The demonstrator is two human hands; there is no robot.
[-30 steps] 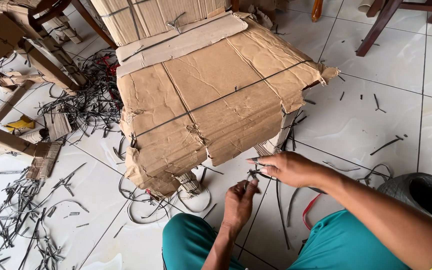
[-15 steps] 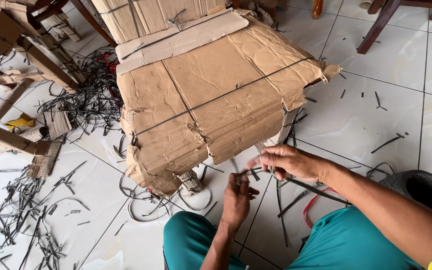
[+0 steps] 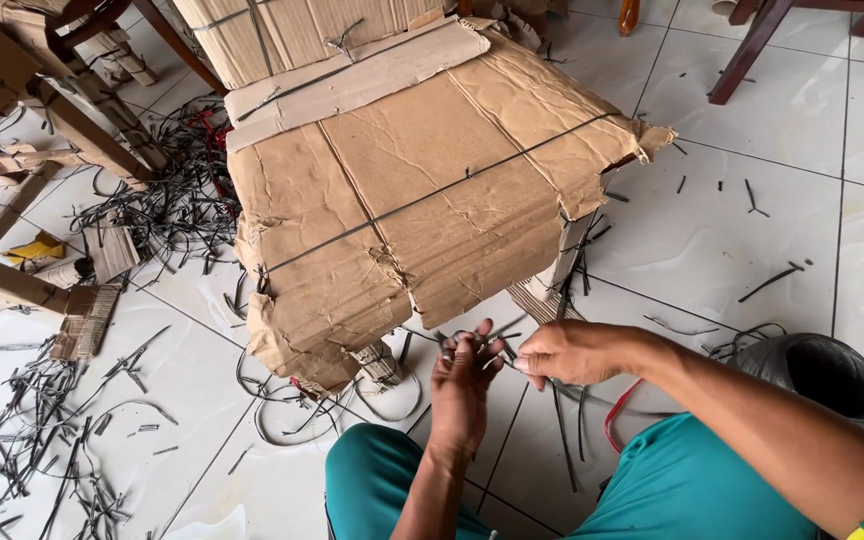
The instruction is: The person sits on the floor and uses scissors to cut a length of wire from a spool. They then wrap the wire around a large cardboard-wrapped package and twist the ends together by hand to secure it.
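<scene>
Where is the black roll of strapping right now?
In the head view, the black roll sits on the tiled floor at lower right, just beyond the right hand.

Torn matt cardboard wrapping (image 3: 422, 210), glossy floor tiles (image 3: 752, 240)

This looks like a small furniture workshop or packing area, set up on a white tiled floor (image 3: 772, 230). A piece of furniture wrapped in torn brown cardboard (image 3: 422, 200) and bound with dark straps stands in the middle, with more wrapped wooden chair frames (image 3: 42, 110) off to the side. Black strap offcuts (image 3: 42, 440) litter the tiles everywhere, a coil of black strapping (image 3: 817, 370) sits nearby, and bare wooden legs (image 3: 752, 45) show at the far edge
</scene>
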